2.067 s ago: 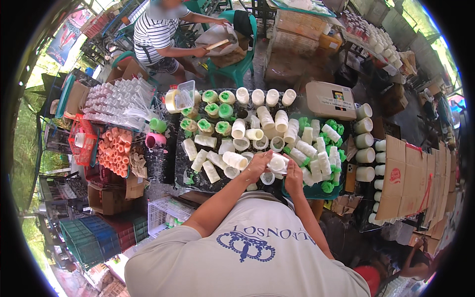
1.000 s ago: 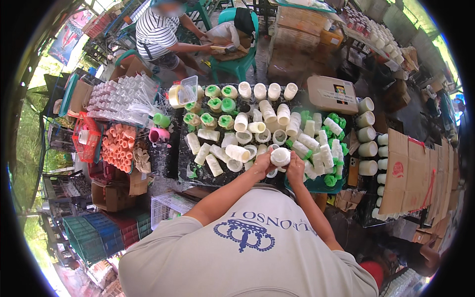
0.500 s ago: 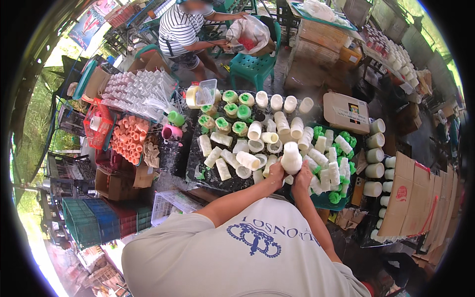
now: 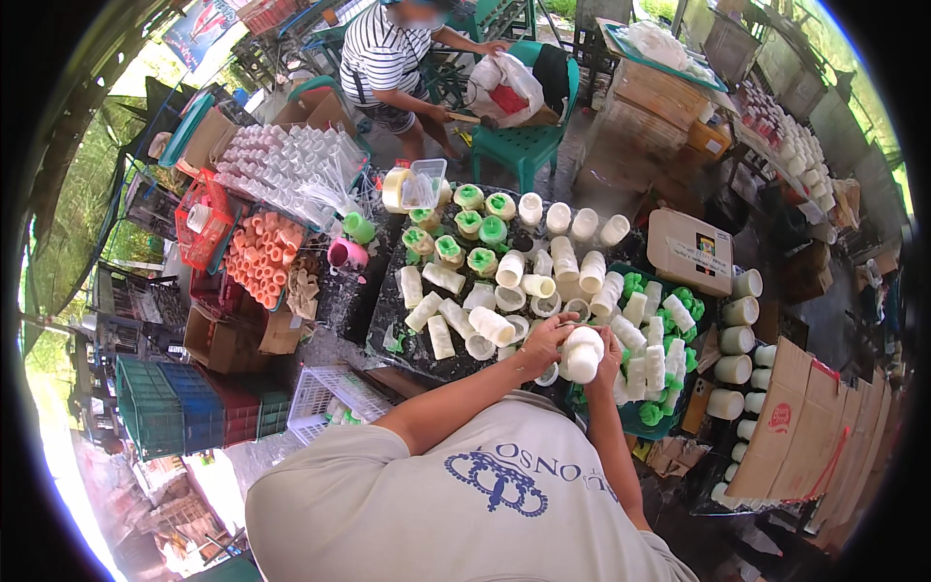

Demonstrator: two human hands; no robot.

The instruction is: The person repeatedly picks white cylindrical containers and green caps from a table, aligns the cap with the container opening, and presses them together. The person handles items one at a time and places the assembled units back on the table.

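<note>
Close to my body, at the near edge of the black worktable [image 4: 407, 330], I hold a white, rounded cylinder piece [image 4: 582, 357] with a stepped, narrower end. My left hand [image 4: 545, 347] is closed against its left side, the fingers bent near its far end. On the other side my right hand [image 4: 608, 357] wraps round it, fingers partly hidden behind it. Just beyond my hands lie several cream hollow cylinders [image 4: 491, 326], some on their sides and some upright. Beside my right hand is a green tray [image 4: 635, 422] of white ridged pieces [image 4: 655, 367] and bright green lumps [image 4: 676, 412].
Green-topped cream moulds [image 4: 449, 250] stand at the table's far left, near a clear plastic box [image 4: 424, 181]. A cardboard box [image 4: 690, 254] sits far right. Orange cups [image 4: 264, 260] fill a tray to the left. Across the table, a person in a striped shirt [image 4: 380, 53] handles a sack [image 4: 506, 92].
The white piece has tilted, its narrow end now toward me. My left hand has shifted to its far side. The view has turned slightly; the other person now holds a wooden-handled tool.
</note>
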